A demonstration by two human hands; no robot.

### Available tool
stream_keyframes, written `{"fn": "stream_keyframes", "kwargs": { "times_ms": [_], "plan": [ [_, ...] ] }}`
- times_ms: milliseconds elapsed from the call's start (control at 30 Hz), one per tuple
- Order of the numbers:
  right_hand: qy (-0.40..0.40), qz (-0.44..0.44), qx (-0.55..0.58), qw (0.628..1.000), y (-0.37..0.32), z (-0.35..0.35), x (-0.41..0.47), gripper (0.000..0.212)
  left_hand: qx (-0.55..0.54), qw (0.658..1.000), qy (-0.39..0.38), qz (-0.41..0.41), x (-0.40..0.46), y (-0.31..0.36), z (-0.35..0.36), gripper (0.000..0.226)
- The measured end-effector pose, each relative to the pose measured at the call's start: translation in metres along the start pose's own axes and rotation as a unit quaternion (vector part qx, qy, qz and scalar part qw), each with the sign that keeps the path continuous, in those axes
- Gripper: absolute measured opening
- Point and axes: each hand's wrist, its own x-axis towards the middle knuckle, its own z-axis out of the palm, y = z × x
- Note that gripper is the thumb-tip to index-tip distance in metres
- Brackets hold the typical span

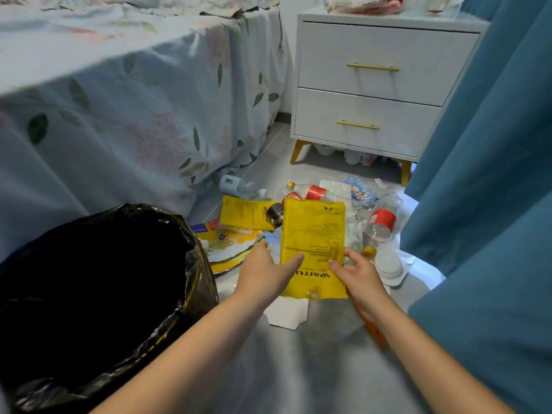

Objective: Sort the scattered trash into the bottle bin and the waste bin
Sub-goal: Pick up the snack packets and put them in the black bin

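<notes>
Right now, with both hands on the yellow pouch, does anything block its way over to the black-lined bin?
Nothing visible does. The left hand and right hand hold the yellow pouch up over the litter, and the black-lined bin stands open just to its left. Only bare floor and flat packaging lie below that path.

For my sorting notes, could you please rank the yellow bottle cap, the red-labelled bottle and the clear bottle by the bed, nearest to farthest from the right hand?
From the right hand:
1. Yellow bottle cap, just beyond it.
2. Red-labelled bottle, farther back, right.
3. Clear bottle, far left by the bed.
</notes>
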Motion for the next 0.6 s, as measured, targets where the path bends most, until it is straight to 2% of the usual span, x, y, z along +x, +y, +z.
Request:
{"fn": "stream_keyframes", "kwargs": {
  "times_ms": [67,133,200,300,367,400,433,500,600],
  "plan": [
    [-0.063,0.028,0.058,0.996,-0.011,0.006,-0.019,0.073,-0.099,0.995,-0.015,-0.020,-0.003,0.000,-0.003,0.089],
    [-0.090,0.049,0.082,0.991,-0.022,0.009,-0.035,0.083,-0.146,0.989,-0.035,-0.015,-0.007,-0.003,-0.006,0.073],
    [-0.099,0.061,0.085,0.990,-0.031,0.009,-0.046,0.072,-0.164,0.985,-0.045,0.012,-0.011,-0.006,-0.009,0.046],
    [-0.060,0.088,0.080,0.991,-0.049,0.013,-0.060,0.016,-0.174,0.981,-0.044,0.068,-0.024,-0.006,-0.013,0.027],
    [-0.040,0.106,0.122,0.986,-0.055,0.010,-0.062,0.021,-0.164,0.979,-0.036,0.112,-0.030,-0.008,-0.012,0.030],
    [-0.055,0.116,0.155,0.980,-0.056,0.009,-0.061,0.014,-0.134,0.981,-0.017,0.143,-0.031,-0.009,-0.013,0.032],
    [-0.073,0.135,0.179,0.972,-0.061,0.011,-0.062,0.018,-0.097,0.981,0.006,0.169,-0.033,-0.010,-0.014,0.034],
    [-0.116,0.171,0.185,0.961,-0.066,0.014,-0.062,0.049,-0.029,0.978,0.031,0.204,-0.037,-0.009,-0.019,0.039],
    [-0.120,0.159,0.093,0.976,-0.061,0.024,-0.058,0.071,0.017,0.979,-0.015,0.200,-0.040,-0.006,-0.029,0.050]
  ]
}}
